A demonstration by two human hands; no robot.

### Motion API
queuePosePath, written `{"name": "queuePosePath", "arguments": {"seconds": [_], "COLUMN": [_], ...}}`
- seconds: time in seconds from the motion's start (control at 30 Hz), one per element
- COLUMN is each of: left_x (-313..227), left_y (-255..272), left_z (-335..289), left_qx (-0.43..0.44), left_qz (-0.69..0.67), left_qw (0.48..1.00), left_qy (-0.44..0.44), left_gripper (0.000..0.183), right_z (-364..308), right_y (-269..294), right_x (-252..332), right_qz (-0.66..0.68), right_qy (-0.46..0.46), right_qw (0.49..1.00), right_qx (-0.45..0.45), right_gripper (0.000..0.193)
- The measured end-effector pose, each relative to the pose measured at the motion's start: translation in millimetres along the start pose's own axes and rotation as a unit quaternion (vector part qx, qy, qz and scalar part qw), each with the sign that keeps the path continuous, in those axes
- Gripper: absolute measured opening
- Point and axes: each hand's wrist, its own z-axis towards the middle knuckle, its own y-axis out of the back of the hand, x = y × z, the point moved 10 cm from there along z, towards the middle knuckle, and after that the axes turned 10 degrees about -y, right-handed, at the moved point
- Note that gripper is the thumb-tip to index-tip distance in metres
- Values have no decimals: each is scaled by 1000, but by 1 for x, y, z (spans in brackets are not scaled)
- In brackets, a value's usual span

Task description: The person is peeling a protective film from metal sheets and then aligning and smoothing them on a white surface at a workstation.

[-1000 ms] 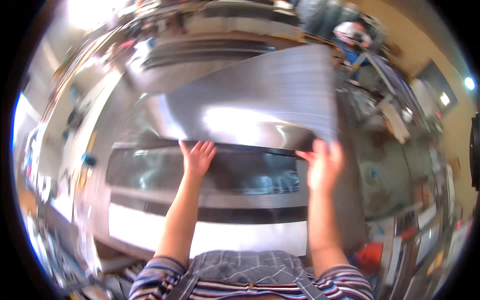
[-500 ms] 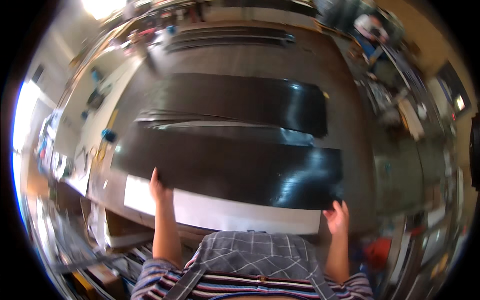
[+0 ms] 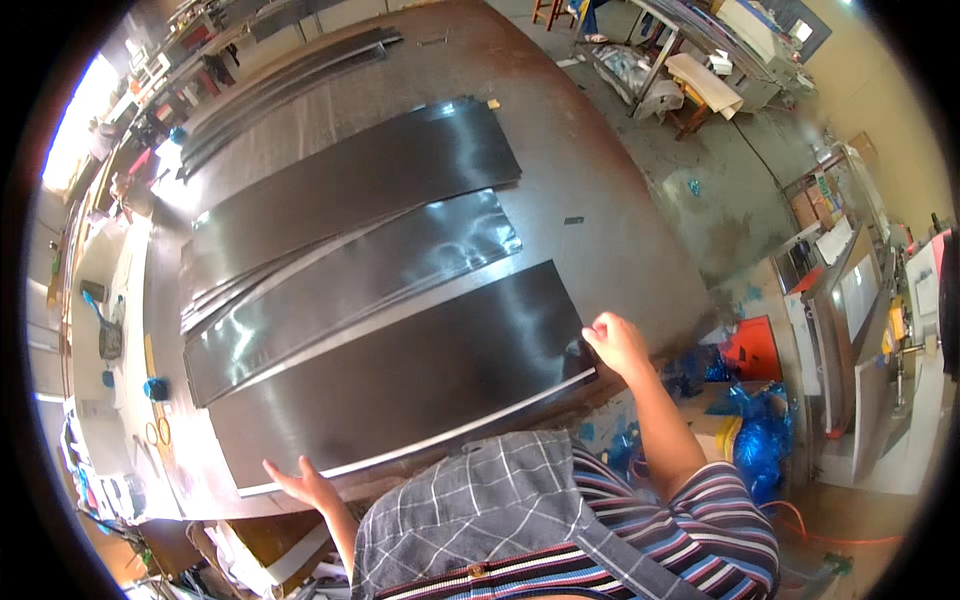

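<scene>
A long dark glossy sheet (image 3: 400, 380) lies on the table nearest me, with a thin white strip (image 3: 450, 428) showing along its front edge. By its front left corner my left hand (image 3: 305, 487) is open, palm up and fingers spread, with nothing in it. My right hand (image 3: 620, 345) is closed at the sheet's right edge, thumb and forefinger pressed together. Whatever they pinch is too small to make out. Beyond this sheet lies another shiny dark sheet (image 3: 370, 280), overlapping a stack of dark sheets (image 3: 350, 190) farther back.
The big brown table (image 3: 610, 270) holds more dark strips (image 3: 290, 80) at its far left and a small dark piece (image 3: 573, 220) on the right. Yellow-handled scissors (image 3: 158, 430) lie at the left edge. Crumpled blue film (image 3: 760, 430) and a red box (image 3: 752, 350) are at my right.
The nearest dark sheet has come down over the white one, leaving only a strip visible. My left hand has let go of it and opened. The view has turned right.
</scene>
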Motion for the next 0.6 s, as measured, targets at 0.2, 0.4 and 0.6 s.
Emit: {"name": "queuePosePath", "arguments": {"seconds": [0.2,0.4,0.6], "left_x": [-114,-186,-172], "left_y": [-146,-260,-271], "left_z": [29,52,47], "left_qx": [202,349,409], "left_qz": [46,128,161], "left_qw": [952,883,859], "left_qy": [-226,-288,-262], "left_gripper": [65,63,61], "right_z": [125,205,201], "right_y": [-37,-52,-75], "right_x": [93,170,174], "right_qz": [176,158,90], "right_qy": [129,92,-9], "right_qw": [975,979,994], "right_qx": [-29,-95,-63], "right_gripper": [28,42,38]}}
